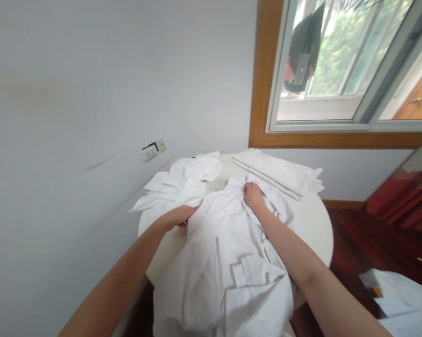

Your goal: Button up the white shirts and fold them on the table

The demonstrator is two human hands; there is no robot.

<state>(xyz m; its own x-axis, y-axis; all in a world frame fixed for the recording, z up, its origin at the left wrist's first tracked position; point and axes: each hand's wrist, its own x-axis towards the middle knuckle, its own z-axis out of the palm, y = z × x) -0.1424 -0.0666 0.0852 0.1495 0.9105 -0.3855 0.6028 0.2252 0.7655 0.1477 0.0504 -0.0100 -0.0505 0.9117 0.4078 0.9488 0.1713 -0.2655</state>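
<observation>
A white button-up garment, which looks like a shirt or coat, lies spread over the round table, its lower part hanging over the near edge. My left hand grips its left edge, the fingertips partly hidden beside the cloth. Near the top of the garment, my right hand has its fingers curled on the fabric. Behind my left hand lies a crumpled white cloth. Folded white garments are stacked at the table's far right.
The round white table stands against the wall by a wood-framed window. A wall socket is at the back left. White items are at lower right, and a red curtain hangs at right.
</observation>
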